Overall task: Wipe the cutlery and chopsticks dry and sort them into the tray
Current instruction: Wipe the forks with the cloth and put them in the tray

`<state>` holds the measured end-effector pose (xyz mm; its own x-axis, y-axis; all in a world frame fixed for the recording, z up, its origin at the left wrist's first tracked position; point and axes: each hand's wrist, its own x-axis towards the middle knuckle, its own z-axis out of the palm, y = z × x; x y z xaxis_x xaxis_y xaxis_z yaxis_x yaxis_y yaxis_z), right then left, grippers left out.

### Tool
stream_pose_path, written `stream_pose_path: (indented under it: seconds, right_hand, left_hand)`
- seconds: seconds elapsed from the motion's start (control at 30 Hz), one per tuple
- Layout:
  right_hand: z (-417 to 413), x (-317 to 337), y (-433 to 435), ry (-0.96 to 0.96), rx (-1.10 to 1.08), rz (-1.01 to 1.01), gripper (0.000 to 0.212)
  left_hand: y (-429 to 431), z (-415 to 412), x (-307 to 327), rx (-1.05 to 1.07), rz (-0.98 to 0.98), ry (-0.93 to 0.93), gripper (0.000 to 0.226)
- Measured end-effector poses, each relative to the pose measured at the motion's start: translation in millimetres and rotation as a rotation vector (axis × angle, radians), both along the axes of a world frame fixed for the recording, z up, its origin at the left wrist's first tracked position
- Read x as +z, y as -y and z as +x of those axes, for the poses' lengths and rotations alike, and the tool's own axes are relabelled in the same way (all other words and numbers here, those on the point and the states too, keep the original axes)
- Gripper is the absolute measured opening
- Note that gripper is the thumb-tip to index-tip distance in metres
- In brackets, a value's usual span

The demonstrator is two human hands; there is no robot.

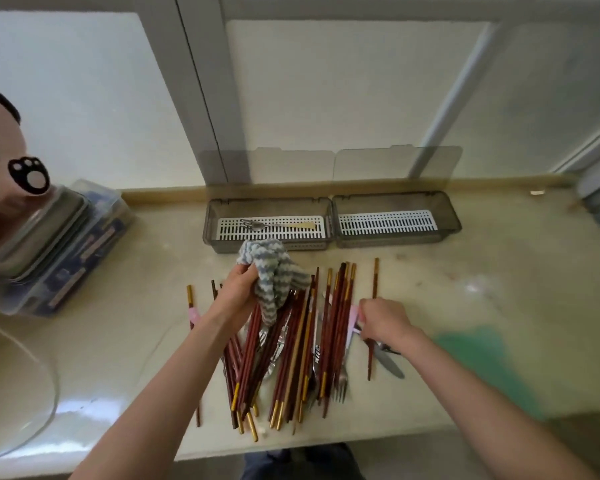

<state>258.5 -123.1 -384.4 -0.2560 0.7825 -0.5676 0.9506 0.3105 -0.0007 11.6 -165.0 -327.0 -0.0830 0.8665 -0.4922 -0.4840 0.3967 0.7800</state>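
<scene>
— While your left hand [238,289] grips the striped cloth [274,271], what does your right hand [385,320] take?

— It pinches a pink-handled piece [353,315] at the right edge of the chopstick pile [291,358]. Its long axis runs near to far, like theirs. The tray [330,220] lies beyond, on the far side; one fork [257,224] is in its left compartment.

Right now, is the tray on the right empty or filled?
Empty: the right tray shows only its white slotted insert, while the left tray holds one fork.
</scene>
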Motion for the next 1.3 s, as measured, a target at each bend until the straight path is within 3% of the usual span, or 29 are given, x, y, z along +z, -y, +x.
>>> stream_pose_path:
  seconds: [0.23,0.43,0.63,0.77,0.87,0.97,1.13,1.3]
  right_hand:
    - [-1,-4,14,-0.148,-0.027,0.087,0.014]
    - [-9,-17,18,-0.365,-0.359,0.028,0.034]
    - [-22,-22,17,-0.375,-0.551,0.049,0.015]
    - [-21,-26,13,-0.561,-0.743,-0.045,0.028]
    - [-15,-12,6,-0.701,-0.849,-0.091,0.012]
    - [-10,16,-10,-0.950,-0.912,-0.138,0.011]
    - [-17,58,-26,-1.411,-0.878,-0.283,0.013]
    - [-39,76,-29,-1.568,-0.780,-0.287,0.021]
  left_hand:
    - [1,16,-2,-0.039,0.000,0.044,0.021]
    - [1,19,-4,-0.049,-0.015,0.037,0.024]
    - [2,20,-3,-0.063,-0.021,0.026,0.025]
    - [2,19,0,-0.083,-0.025,0.021,0.026]
    - [4,16,-1,-0.110,-0.037,0.009,0.024]
    - [8,17,-5,-0.150,-0.069,0.012,0.022]
    - [11,26,-10,-0.269,-0.134,-0.025,0.030]
    - [10,32,-1,-0.510,-0.111,-0.168,0.021]
